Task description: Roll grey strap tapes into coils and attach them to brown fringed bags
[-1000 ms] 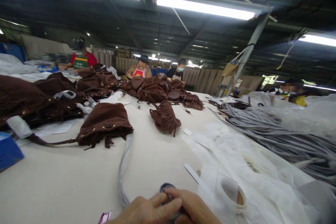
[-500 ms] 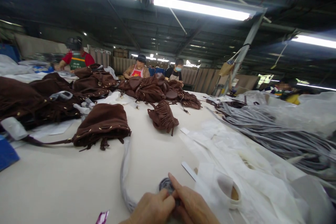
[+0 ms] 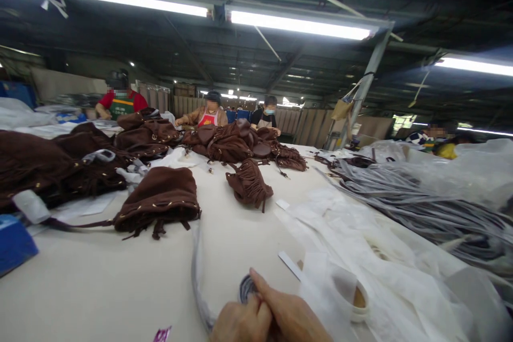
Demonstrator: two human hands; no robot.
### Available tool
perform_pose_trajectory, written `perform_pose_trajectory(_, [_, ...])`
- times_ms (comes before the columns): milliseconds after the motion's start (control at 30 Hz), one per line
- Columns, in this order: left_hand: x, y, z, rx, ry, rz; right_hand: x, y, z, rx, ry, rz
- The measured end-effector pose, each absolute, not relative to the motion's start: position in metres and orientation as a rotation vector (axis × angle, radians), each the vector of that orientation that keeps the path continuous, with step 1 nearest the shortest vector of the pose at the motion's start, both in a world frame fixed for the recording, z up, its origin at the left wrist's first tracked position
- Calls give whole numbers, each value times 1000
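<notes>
At the bottom of the head view my left hand [image 3: 240, 322] and my right hand [image 3: 287, 311] are pressed together around a small coiled grey strap [image 3: 246, 287]. The fingers of my left hand are curled closed. My right hand is closed over the coil too, its index finger stretched along the coil's edge; most of the coil is hidden behind the hands. From it a pale, film-wrapped length [image 3: 197, 272] runs up the table to a brown drawstring bag [image 3: 158, 197] with gold eyelets and fringe. Farther off lies a smaller brown fringed bag [image 3: 249, 184].
Brown bags are heaped at the left [image 3: 36, 165] and back [image 3: 228, 141]. White sheeting [image 3: 385, 262], a tape roll [image 3: 359, 304] and bundled grey straps [image 3: 420, 203] lie on the right. A blue box [image 3: 16, 246] stands at left. Several masked or capped co-workers [image 3: 210, 112] sit behind.
The camera view has shifted slightly, so the table things appear a little lower. My hands stay together on the coil, with slight finger movement. Co-workers' arms have moved a little.
</notes>
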State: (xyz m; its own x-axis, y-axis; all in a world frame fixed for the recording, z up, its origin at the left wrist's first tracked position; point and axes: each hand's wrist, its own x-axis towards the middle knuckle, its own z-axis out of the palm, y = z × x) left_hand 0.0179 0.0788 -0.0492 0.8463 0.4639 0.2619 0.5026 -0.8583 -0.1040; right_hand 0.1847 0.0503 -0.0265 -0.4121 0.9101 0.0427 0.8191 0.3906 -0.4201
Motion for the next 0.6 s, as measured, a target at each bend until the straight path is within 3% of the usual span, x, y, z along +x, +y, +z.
perform_pose_trajectory(133, [9, 80, -39, -3010, -806, -479, 190, 44, -21, -1360, -2245, 634])
perform_pose_trajectory(300, [-22, 99, -8, -3233, -494, -591, 195, 45, 0, -1277, -2263, 758])
perform_pose_trajectory(600, [23, 82, -64, -2798, -721, -552, 200, 55, -33, -1324, -2305, 595])
